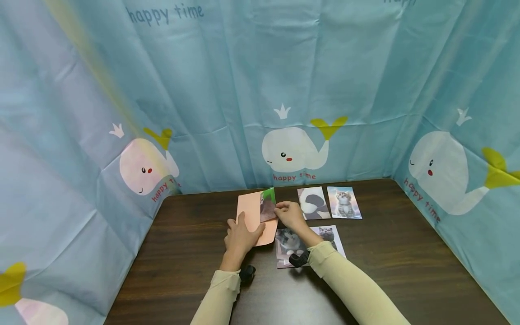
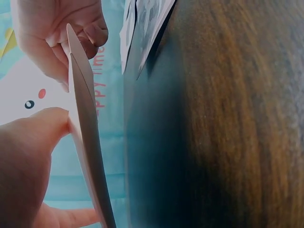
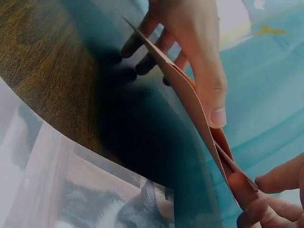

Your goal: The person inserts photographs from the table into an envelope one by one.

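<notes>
A peach-coloured paper envelope (image 1: 248, 207) is gripped by my left hand (image 1: 239, 237), thumb on one face and fingers behind it, as the right wrist view shows. My right hand (image 1: 290, 215) pinches the right edge of a picture card (image 1: 267, 208), dark with a green corner, which lies partly within the envelope's opening. Seen edge-on in the left wrist view, the envelope (image 2: 85, 128) stands tilted off the table. In the right wrist view the right fingertips (image 3: 242, 190) are at the envelope's parted end. How deep the card sits is hidden.
Several cat picture cards lie on the dark wooden table (image 1: 183, 257): a black-and-white one (image 1: 313, 203) and a kitten one (image 1: 344, 203) behind, others (image 1: 290, 241) under the right forearm. A blue whale-print curtain (image 1: 227, 90) encloses the table's back and sides.
</notes>
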`<state>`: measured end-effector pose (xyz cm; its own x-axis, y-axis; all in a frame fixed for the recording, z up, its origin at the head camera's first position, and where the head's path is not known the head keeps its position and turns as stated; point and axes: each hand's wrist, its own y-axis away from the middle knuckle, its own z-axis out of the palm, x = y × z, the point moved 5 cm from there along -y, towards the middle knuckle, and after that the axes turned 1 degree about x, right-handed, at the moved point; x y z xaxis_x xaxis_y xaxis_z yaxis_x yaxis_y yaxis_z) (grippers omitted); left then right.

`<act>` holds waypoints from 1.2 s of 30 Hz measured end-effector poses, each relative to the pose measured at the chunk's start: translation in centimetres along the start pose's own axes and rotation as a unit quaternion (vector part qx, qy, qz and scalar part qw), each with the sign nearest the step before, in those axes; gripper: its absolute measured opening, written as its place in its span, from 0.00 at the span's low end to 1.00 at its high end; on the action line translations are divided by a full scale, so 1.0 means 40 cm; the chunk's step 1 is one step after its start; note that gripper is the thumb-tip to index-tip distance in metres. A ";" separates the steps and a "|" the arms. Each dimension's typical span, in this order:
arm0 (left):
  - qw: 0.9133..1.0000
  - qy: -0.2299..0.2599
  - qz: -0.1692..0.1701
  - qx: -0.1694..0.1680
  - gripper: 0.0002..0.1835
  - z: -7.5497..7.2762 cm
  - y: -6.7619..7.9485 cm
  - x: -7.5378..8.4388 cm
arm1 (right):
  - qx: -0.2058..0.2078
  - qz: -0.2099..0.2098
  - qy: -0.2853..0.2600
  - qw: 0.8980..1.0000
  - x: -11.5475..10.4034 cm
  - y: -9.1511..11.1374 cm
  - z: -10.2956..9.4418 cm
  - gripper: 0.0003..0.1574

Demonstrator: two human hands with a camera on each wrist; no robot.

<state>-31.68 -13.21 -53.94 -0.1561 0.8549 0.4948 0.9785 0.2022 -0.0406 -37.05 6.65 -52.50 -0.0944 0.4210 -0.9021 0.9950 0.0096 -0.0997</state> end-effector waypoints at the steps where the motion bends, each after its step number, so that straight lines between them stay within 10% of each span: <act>1: 1.000 0.001 0.000 0.001 0.54 0.000 0.000 0.000 | 0.001 -0.004 0.003 1.000 -0.002 0.001 0.001 0.14; 36: 0.999 0.035 0.009 -0.007 0.52 -0.009 0.010 0.014 | 0.008 -0.006 0.139 0.990 -0.025 0.013 0.068 0.15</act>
<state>-31.35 -12.81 -53.37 -0.1285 0.8223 0.5544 0.9830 0.1794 -0.0383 -36.55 3.78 -52.78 -0.0911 0.6539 -0.7511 0.9930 0.0030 -0.1178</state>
